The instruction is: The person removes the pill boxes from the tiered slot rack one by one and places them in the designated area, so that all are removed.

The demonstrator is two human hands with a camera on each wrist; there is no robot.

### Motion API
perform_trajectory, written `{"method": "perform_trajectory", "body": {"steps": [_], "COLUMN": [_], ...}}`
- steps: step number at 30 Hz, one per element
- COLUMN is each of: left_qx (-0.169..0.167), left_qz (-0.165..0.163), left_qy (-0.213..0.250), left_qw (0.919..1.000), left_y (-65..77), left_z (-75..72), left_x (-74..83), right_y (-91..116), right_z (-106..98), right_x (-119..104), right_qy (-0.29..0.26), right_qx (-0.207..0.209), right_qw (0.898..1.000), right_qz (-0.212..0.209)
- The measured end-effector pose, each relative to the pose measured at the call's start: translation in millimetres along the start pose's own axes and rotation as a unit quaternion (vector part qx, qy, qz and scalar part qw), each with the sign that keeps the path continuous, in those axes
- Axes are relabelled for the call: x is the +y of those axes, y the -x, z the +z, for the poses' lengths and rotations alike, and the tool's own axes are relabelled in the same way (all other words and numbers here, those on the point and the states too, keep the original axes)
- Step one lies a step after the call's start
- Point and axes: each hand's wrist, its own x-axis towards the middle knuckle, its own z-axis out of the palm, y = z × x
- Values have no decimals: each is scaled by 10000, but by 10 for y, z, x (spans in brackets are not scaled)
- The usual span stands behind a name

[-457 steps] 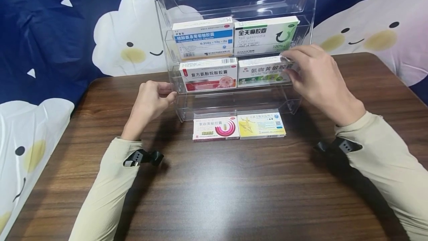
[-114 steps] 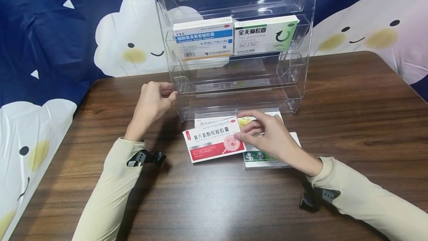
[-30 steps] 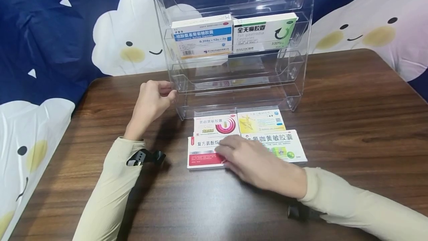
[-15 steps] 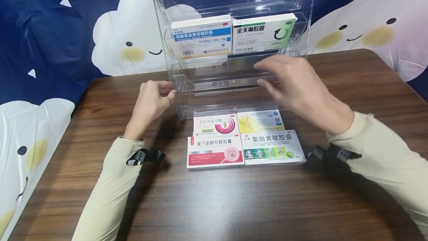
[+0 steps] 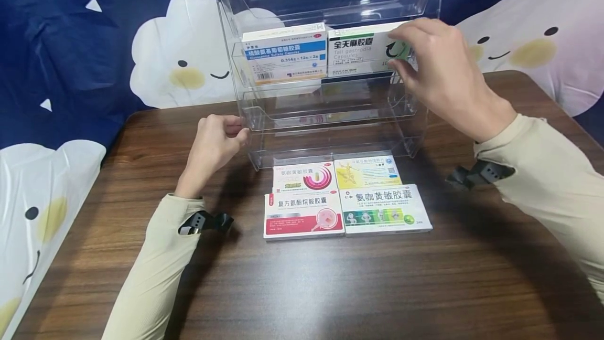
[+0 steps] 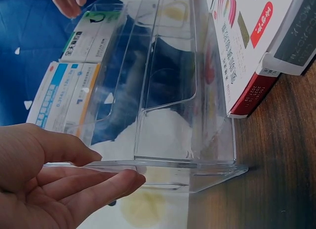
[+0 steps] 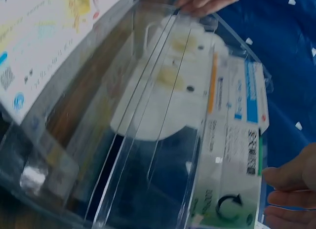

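My left hand (image 5: pixel 214 146) pinches the left side panel of a clear acrylic display rack (image 5: pixel 325 143); in the left wrist view, the thumb (image 6: pixel 69 150) and fingers lie on either side of the panel. On a middle tier stand a blue-and-white medicine box (image 5: pixel 288 54) and a green-and-white medicine box (image 5: pixel 356 51). At the green box's right end is my right hand (image 5: pixel 445 75), thumb and fingers spread apart near its top edge; contact is unclear. The right wrist view shows the fingertips (image 7: pixel 279 177) beside that edge.
Before the rack lie a pink-ringed box (image 5: pixel 302 177), a yellow box (image 5: pixel 368 171), a red-and-white box (image 5: pixel 302 216) and a green-striped white box (image 5: pixel 387 209), in two rows on the wooden table (image 5: pixel 302 287). A cloud-print cloth (image 5: pixel 184 46) hangs behind.
The red-and-white and green-striped boxes have gone from the rack's lower tier to the table. My right hand has since risen from them to the green box. The left hand stays put.
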Motion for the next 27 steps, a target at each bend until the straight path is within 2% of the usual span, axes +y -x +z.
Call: {"method": "perform_trajectory", "body": {"steps": [4,9,17,23,27], "left_qx": [-49,-73,-11,-15,-5], "left_qz": [-89,-132,-76,-77,-103], "left_qy": [-42,-55,-61,2,-9], "left_qw": [9999,9999,10000,10000,9999], "left_y": [-1,-2,-4,-1,-1], "left_z": [8,9,4,10,10], "left_x": [-1,-2,-6,1,0], "right_y": [-75,-157,-260,-297,-311], "right_z": [25,17,65,91,91], "right_x": [100,164,237,276,295], "right_qy": [102,225,312,314,281], "right_qx": [-40,-293,-688,-733,-930], "right_qw": [9998,9984,9949,9938,9915], "right_qz": [171,424,673,776,861]}}
